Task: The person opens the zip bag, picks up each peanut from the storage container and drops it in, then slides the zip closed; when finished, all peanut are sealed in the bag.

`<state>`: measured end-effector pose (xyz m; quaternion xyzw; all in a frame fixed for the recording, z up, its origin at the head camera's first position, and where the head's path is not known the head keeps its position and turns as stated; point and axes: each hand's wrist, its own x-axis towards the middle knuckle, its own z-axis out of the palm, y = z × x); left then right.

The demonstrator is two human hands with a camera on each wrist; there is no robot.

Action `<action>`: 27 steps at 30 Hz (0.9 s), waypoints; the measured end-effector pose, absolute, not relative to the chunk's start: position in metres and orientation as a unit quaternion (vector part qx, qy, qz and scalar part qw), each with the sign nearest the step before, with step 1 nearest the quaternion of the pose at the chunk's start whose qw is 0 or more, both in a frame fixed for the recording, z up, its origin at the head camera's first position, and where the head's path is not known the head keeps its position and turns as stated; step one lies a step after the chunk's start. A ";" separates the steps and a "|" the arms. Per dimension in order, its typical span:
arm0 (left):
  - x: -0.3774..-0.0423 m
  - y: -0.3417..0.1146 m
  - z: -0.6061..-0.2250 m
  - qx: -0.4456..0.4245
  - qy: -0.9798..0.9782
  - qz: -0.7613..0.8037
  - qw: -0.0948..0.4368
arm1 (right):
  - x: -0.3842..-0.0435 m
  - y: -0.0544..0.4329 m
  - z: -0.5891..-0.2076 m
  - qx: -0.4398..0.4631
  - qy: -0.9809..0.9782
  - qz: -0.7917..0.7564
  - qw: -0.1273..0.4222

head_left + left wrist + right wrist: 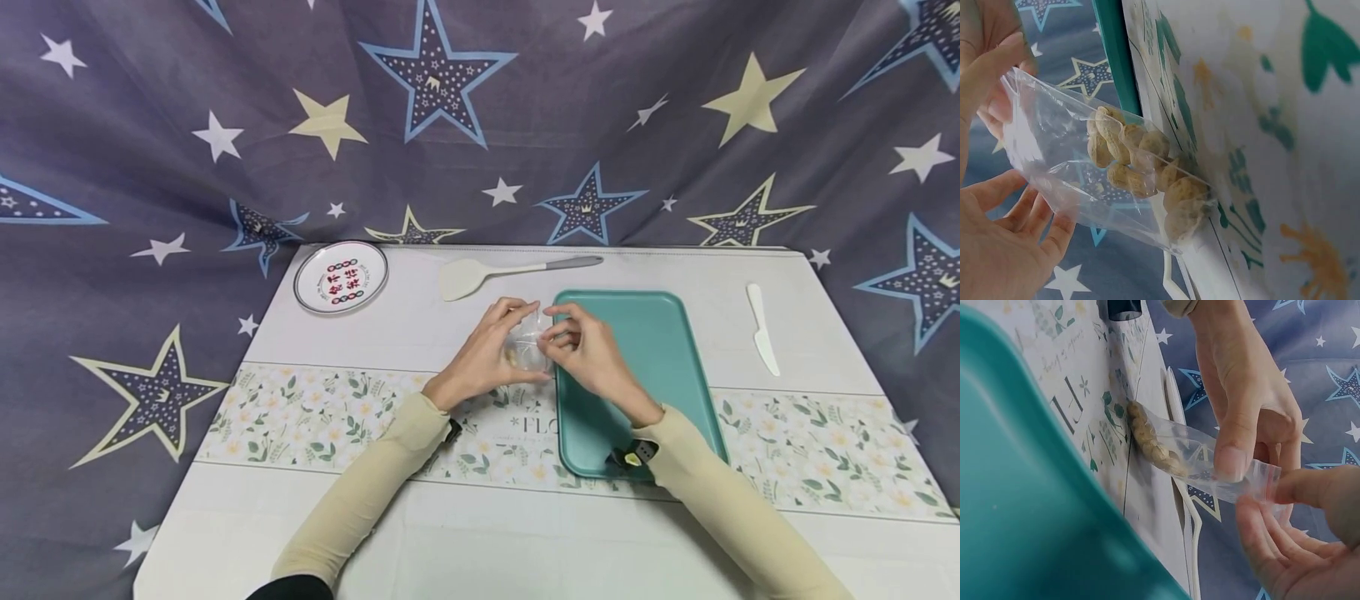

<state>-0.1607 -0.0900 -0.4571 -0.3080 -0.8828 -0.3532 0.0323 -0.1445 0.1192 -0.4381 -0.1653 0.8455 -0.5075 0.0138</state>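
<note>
A small clear zip bag (527, 346) with several unshelled peanuts (1132, 153) in its lower part is between my two hands. My left hand (482, 354) holds the bag, its thumb (1233, 459) lying over the plastic in the right wrist view and its other fingers behind. At the bag's mouth, where a red line (1270, 481) runs across, my right hand (592, 354) pinches the edge with thumb and fingertips. The peanuts sag at the bottom end, close over the tabletop.
A teal tray (660, 350) lies under my right forearm. Behind the hands are a white spatula (465, 277) with a grey handle and, at the back left, a round printed plate (315, 292). A white knife (759, 321) lies at the right. A star-patterned curtain (525, 100) hangs behind the table.
</note>
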 end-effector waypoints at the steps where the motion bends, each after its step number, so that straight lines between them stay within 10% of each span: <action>1: -0.161 -0.090 -0.457 -0.308 -0.883 -0.354 0.032 | -0.145 0.119 -0.438 -0.166 0.843 -0.511 0.015; 27: -0.163 -0.098 -0.453 -0.252 -0.844 -0.473 0.005 | -0.155 0.130 -0.437 -0.138 0.845 -0.517 0.018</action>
